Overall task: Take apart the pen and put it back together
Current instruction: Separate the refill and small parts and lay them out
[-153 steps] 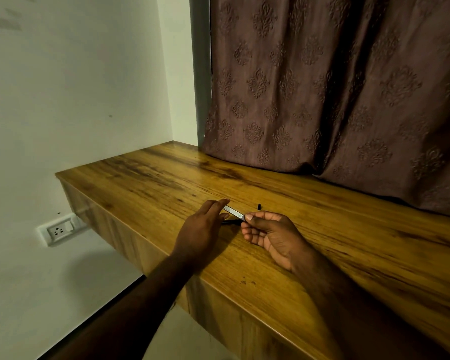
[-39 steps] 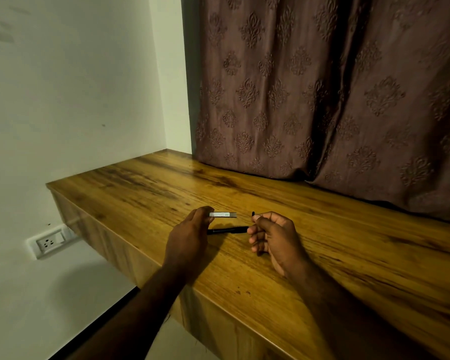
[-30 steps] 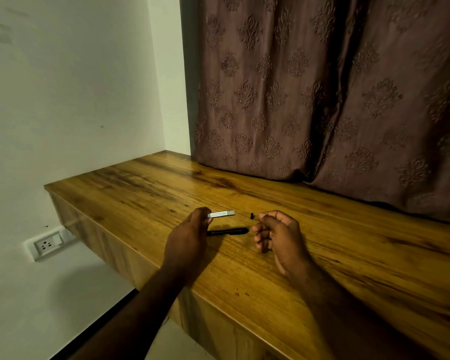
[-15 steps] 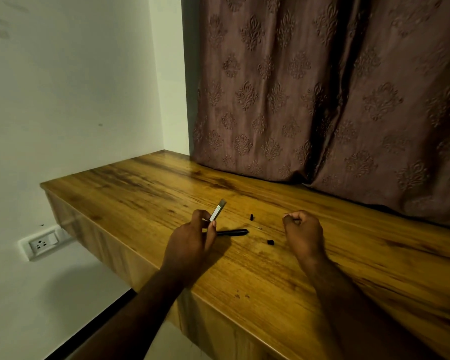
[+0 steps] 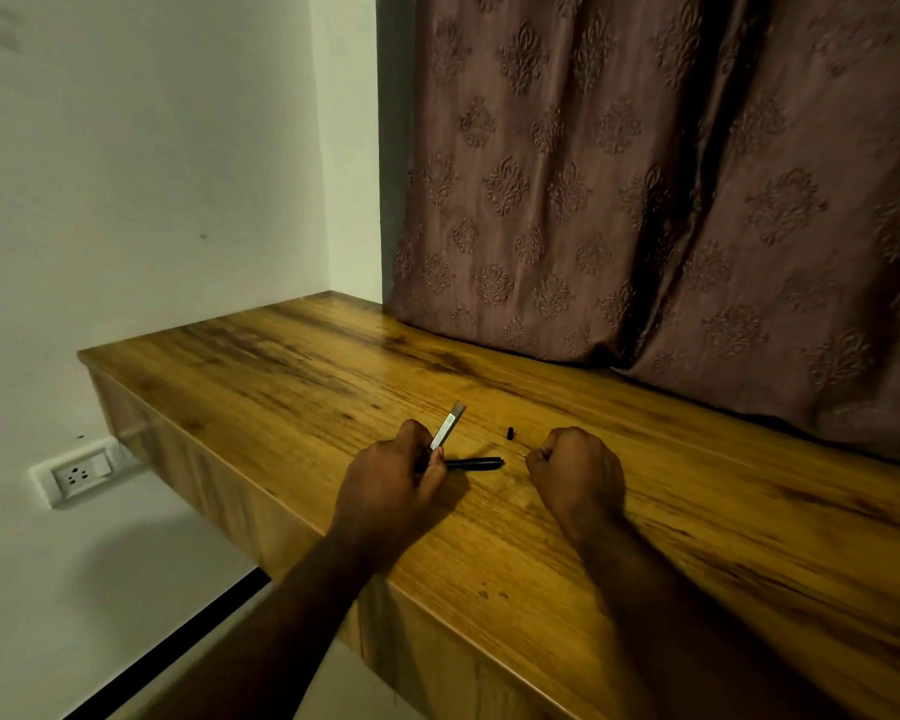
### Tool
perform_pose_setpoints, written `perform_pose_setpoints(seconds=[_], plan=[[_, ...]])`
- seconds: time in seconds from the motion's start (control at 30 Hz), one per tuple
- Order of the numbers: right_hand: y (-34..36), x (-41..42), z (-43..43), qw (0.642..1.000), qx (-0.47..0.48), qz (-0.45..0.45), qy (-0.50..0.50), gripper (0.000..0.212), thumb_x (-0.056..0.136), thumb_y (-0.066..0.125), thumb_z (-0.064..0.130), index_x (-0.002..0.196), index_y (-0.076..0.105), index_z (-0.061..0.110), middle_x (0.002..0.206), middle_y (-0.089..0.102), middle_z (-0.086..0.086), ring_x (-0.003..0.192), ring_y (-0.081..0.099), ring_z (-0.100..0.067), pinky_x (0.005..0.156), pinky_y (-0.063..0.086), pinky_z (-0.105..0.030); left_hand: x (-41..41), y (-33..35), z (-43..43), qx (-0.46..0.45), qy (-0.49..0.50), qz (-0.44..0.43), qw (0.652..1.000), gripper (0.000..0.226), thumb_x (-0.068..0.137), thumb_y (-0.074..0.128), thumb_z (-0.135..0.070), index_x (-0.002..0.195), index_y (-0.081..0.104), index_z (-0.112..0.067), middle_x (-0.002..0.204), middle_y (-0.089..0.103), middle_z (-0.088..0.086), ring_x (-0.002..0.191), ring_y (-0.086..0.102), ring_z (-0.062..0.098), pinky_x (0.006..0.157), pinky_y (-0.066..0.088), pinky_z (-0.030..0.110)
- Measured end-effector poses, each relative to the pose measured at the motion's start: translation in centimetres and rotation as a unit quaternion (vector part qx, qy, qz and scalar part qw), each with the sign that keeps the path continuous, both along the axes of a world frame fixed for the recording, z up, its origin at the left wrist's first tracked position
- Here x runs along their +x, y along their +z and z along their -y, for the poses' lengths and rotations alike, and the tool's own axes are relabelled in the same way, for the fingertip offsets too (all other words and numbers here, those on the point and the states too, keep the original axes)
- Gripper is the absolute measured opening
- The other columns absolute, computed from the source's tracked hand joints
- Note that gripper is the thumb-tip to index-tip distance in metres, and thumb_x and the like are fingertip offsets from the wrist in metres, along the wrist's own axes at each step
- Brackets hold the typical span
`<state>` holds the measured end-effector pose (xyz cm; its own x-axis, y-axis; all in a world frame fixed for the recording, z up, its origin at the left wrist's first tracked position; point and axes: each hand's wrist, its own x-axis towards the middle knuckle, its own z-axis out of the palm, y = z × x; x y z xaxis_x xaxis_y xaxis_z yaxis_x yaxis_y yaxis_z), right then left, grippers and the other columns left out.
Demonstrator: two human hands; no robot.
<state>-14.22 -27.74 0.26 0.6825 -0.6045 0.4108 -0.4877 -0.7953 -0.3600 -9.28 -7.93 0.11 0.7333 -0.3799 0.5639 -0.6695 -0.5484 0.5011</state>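
Left hand (image 5: 391, 480) fingers (image 5: 436, 458) clamp silver barrel (image 5: 448, 427), tilted up, likely for refitting; right hand (image 5: 578, 472) fingers (image 5: 540, 456) curled, contents unclear.

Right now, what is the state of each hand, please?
Left hand: holding the barrel.
Right hand: curled; it cannot be told whether it holds anything.
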Motion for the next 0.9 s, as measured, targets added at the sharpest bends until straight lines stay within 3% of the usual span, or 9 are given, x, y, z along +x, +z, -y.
perform_pose_setpoints(seconds=[0.17,0.3,0.6,0.77,0.9], plan=[[0.0,-0.1,-0.4,1.000,-0.014,0.003,0.020,0.022,0.084,0.059,0.036,0.072,0.065,0.019,0.073,0.065,-0.001,0.069,0.061,-0.022,0.068,0.053,-0.033,0.0,0.0,-0.1,0.000,-0.005,-0.001,1.000,0.013,0.094,0.054,-0.034,0.094,0.055,-0.021,0.073,0.066,-0.006,0.056,0.059,0.006,0.047,0.043,0.024],[0.1,-0.4,-0.6,0.999,-0.013,-0.006,0.033,0.022,0.085,0.059,0.036,0.074,0.066,0.018,0.074,0.066,-0.001,0.072,0.061,-0.023,0.072,0.051,-0.033,-0.1,0.0,-0.1,0.003,-0.002,-0.001,1.000,0.012,0.094,0.055,-0.033,0.094,0.054,-0.021,0.072,0.064,-0.007,0.055,0.055,0.003,0.046,0.031,0.017],[0.0,-0.3,-0.3,0.999,0.020,-0.010,0.031,0.028,0.082,0.058,0.039,0.065,0.062,0.018,0.069,0.066,-0.002,0.069,0.062,-0.025,0.070,0.052,-0.033,-0.3,0.1,0.0,0.003,-0.002,-0.013,1.000,0.011,0.094,0.055,-0.033,0.095,0.055,-0.022,0.072,0.064,-0.007,0.053,0.056,0.002,0.045,0.030,0.013],[0.1,-1.0,0.1,0.991,0.120,0.056,0.037,0.034,0.083,0.061,0.039,0.058,0.062,0.015,0.055,0.061,0.002,0.057,0.060,-0.021,0.059,0.052,-0.031,-0.4,0.4,0.1,0.005,0.005,-0.014,1.000,0.009,0.094,0.056,-0.031,0.093,0.054,-0.022,0.064,0.056,-0.012,0.051,0.052,-0.002,0.042,0.034,0.012],[-0.2,-1.7,2.1,0.965,0.226,0.118,0.058,0.034,0.083,0.063,0.031,0.052,0.061,0.016,0.050,0.060,0.002,0.056,0.062,-0.022,0.068,0.058,-0.040,-0.4,0.3,0.0,0.008,0.006,-0.011,1.000,0.009,0.094,0.055,-0.031,0.094,0.054,-0.022,0.065,0.057,-0.012,0.051,0.052,-0.002,0.041,0.030,0.011]])
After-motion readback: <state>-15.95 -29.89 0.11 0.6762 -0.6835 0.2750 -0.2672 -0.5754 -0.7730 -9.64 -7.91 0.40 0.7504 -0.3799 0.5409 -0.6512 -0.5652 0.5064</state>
